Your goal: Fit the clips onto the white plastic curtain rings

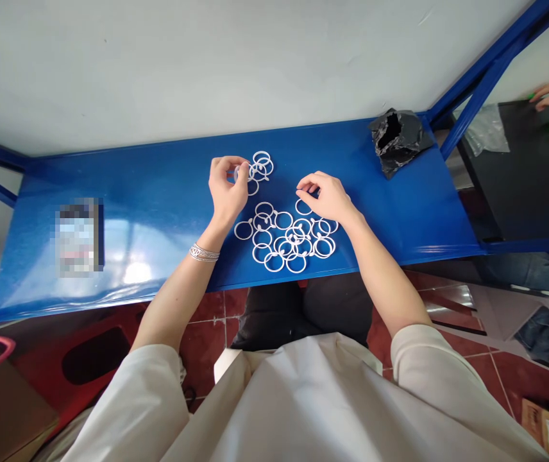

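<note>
The left hand (229,189) has thumb and forefinger curled together at a small cluster of white rings (260,168) on the blue bench (351,147); the right hand (325,196), well apart from it, curls just above another white ring (304,213), beside the larger ring pile (295,239). Whether either grips one, I cannot tell.

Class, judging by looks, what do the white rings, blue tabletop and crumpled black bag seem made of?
Thin white rings: probably moulded plastic, smooth, evenly coloured.
Glossy blue tabletop: painted metal or plastic sheeting; glare shows the shine, not the base.
Crumpled black bag: likely thin plastic film, from its shiny creases.
</note>
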Demonstrator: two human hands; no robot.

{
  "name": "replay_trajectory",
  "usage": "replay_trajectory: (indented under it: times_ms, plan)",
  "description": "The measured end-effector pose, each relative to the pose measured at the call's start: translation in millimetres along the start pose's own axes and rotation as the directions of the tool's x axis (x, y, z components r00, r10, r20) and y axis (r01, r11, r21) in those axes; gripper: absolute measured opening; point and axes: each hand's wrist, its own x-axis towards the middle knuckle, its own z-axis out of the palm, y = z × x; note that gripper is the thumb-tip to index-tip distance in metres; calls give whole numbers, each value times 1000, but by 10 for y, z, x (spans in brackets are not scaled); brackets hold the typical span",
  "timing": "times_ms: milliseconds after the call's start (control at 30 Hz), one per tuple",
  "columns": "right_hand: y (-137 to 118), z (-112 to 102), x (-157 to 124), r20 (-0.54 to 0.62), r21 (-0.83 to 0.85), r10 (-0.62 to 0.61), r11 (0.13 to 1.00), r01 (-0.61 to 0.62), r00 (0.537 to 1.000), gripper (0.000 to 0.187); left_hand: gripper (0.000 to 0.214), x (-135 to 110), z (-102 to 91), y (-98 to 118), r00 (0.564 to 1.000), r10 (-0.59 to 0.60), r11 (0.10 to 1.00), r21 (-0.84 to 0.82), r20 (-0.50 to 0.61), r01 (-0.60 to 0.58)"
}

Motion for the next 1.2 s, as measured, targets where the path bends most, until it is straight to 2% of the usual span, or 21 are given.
replay_trajectory:
  times_ms: [100, 233, 400, 533, 700, 867, 1033, 1100, 1200]
  plan:
    - [8, 3, -3, 12, -10, 7, 1000, -6, 1000, 4, 16, 51, -29, -88, 1000, -4, 996, 92, -23, 6]
    - [21, 4, -2, 16, -16, 18, 1000, -18, 1000, 5, 9, 93, -8, -181, 998, -58, 992, 107, -37, 62]
    - [38, 4, -1, 41, -19, 16, 1000, -15, 999, 7, 24, 120, 7, -246, 993, -104, 994, 28, -55, 106]
    - [46, -9, -5, 78, -27, 16, 1000, -14, 997, 11, 34, 125, 3, -284, 989, -138, 990, 27, -59, 140]
    - [49, -52, -9, 120, -19, 10, 1000, -8, 993, 18, 33, 123, 2, -309, 985, -168, 984, 59, -44, 171]
    - [65, -69, -4, 138, 7, 14, 1000, -15, 990, 21, 26, 111, 1, -273, 991, -104, 988, 108, -79, 112]
    - [70, -34, -4, 99, 26, 13, 1000, -15, 995, 15, 21, 33, 14, -84, 997, -26, 992, 119, -70, 35]
    - [43, -16, -9, 59, 54, 5, 998, -9, 998, 13, 21, -29, 25, 29, 1000, 19, 995, 93, -9, -18]
    - [-14, 13, -19, 7, 153, -18, 988, 17, 1000, 12, 21, -135, 45, 183, 979, 113, 991, 58, 168, -124]
